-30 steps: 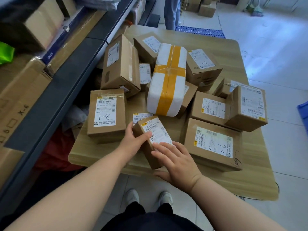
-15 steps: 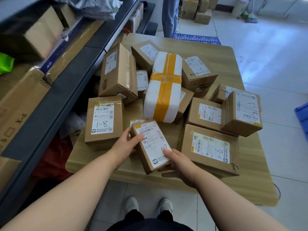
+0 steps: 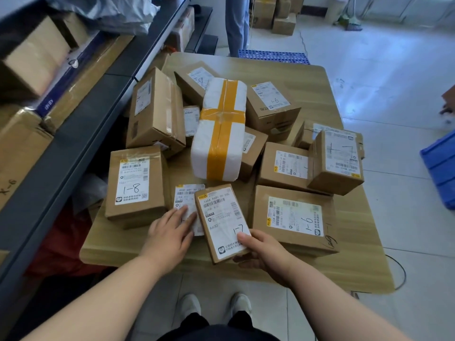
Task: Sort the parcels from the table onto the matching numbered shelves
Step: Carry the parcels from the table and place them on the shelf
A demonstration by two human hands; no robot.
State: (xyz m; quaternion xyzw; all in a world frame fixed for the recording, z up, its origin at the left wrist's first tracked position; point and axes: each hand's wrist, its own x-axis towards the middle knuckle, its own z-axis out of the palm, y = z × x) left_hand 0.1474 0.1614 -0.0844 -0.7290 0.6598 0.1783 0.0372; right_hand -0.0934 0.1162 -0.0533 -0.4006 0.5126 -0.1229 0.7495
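Several cardboard parcels lie on a wooden table (image 3: 364, 267). My right hand (image 3: 264, 252) grips the near end of a small brown parcel (image 3: 221, 222) whose label reads 1-7, lifted and tilted above the table's front. My left hand (image 3: 170, 230) rests with straight fingers on a flat parcel with a white label (image 3: 188, 200) just left of it. A box marked 1-8 (image 3: 134, 183) lies further left, a box marked 1-6 (image 3: 293, 220) to the right. The dark shelf rack (image 3: 73, 134) runs along the table's left side.
A white parcel with yellow tape (image 3: 221, 131) lies on the pile's middle. More boxes (image 3: 334, 161) crowd the right and back. Cartons fill the shelves (image 3: 32, 57) at left. A blue crate (image 3: 440, 168) sits on the floor at right. A person's legs (image 3: 236, 23) stand beyond the table.
My right hand has slid to the small parcel's near end and raised it, showing the 1-7 mark. My left hand has let go of it and dropped onto the flat parcel beneath.
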